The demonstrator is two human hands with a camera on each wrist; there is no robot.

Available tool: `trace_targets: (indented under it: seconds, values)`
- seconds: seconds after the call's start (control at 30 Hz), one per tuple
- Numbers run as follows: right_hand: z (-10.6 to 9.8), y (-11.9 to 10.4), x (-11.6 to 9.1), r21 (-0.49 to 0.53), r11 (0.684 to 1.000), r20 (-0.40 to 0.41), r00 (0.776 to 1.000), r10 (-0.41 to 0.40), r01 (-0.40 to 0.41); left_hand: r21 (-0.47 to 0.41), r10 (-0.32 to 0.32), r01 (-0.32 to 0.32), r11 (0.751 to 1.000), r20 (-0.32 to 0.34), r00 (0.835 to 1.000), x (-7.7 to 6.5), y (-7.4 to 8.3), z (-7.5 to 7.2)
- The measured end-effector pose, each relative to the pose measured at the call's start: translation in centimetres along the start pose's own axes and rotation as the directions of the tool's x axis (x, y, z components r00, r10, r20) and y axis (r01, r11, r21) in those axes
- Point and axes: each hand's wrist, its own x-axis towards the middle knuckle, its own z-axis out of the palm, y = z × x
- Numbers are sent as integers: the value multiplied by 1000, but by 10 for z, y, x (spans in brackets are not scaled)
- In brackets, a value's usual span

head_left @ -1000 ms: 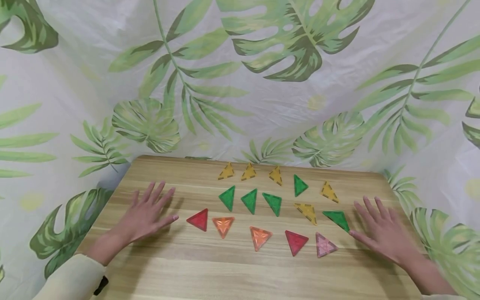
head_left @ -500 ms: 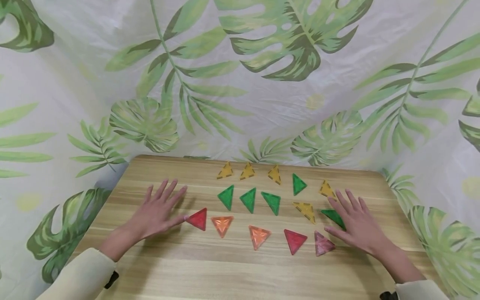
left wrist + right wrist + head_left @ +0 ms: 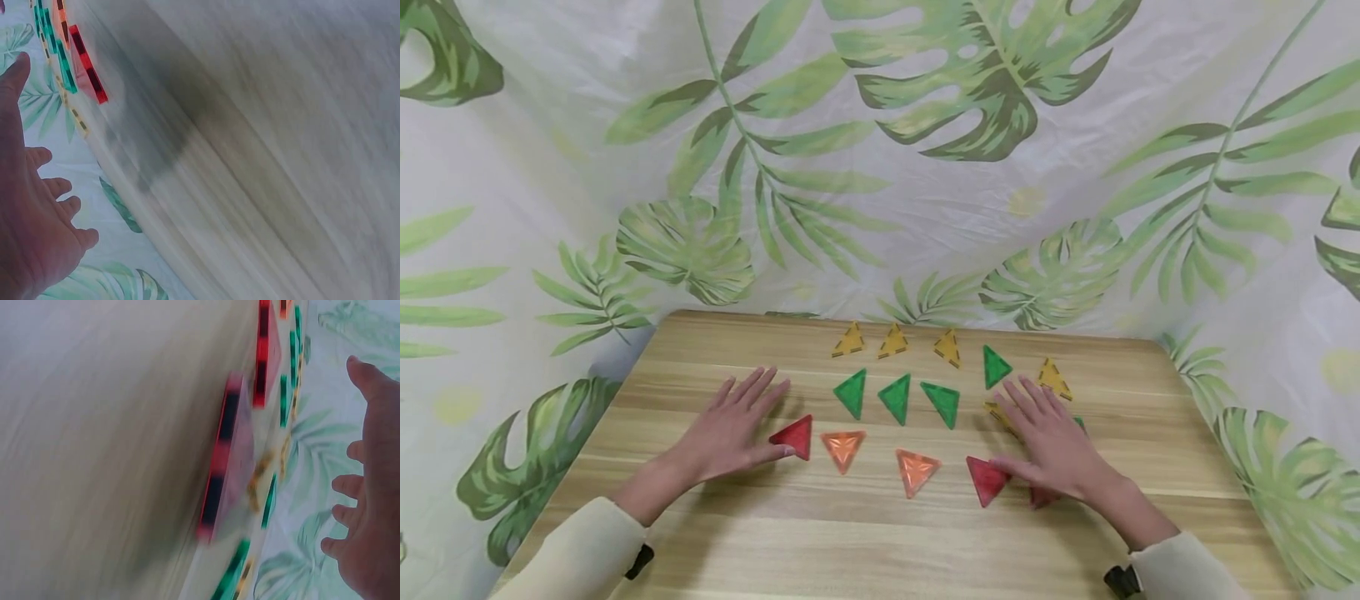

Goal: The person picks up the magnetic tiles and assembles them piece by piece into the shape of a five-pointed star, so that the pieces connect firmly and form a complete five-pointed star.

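My left hand (image 3: pixel 730 433), fingers spread, hovers over the table's left side, its thumb in front of the leftmost red triangular magnetic tile (image 3: pixel 797 435). In the left wrist view the hand (image 3: pixel 37 212) is held above the wood, holding nothing. My right hand (image 3: pixel 1052 446) stretches over the right-hand tiles with nothing in its grasp. It partly hides another red tile (image 3: pixel 983 482), a yellow tile (image 3: pixel 996 410), a green tile and the pink tile (image 3: pixel 236 456). Between the hands lie two orange tiles (image 3: pixel 843 448) and three green tiles (image 3: pixel 895 398), all flat.
Along the back of the wooden table (image 3: pixel 880 550) lie several yellow tiles (image 3: pixel 848 341) and a green tile (image 3: pixel 996 367). A leaf-patterned cloth (image 3: pixel 820 208) hangs directly behind the table edge. Black straps (image 3: pixel 640 561) show at both cuffs.
My right hand has moved left from the table's right side to above the right-hand tiles. My left hand has shifted right, towards the red tile. The tiles stay in place.
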Motion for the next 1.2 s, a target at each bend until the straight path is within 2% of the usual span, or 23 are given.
trace_targets:
  seconds: [0.13,0.3,0.53,0.7,0.93,1.2]
  values:
    - [8,-17,12,30,999,-4,999,-40,41,-12,-6,6,1000,31,1000,2,7,1]
    - [13,-41,26,110,991,7,997,-74,73,-43,15,-14,999,25,1000,3,12,7]
    - [19,-66,46,170,977,-5,992,-129,128,-117,-7,10,993,34,999,4,15,12]
    - [24,-81,59,255,961,25,992,-122,111,-155,-19,24,988,32,999,7,17,14]
    - [34,-102,75,408,912,72,994,-86,50,-201,-36,46,978,50,998,12,22,16]
    - [49,-124,96,450,893,101,994,-41,-9,-215,-11,19,976,36,999,14,26,18]
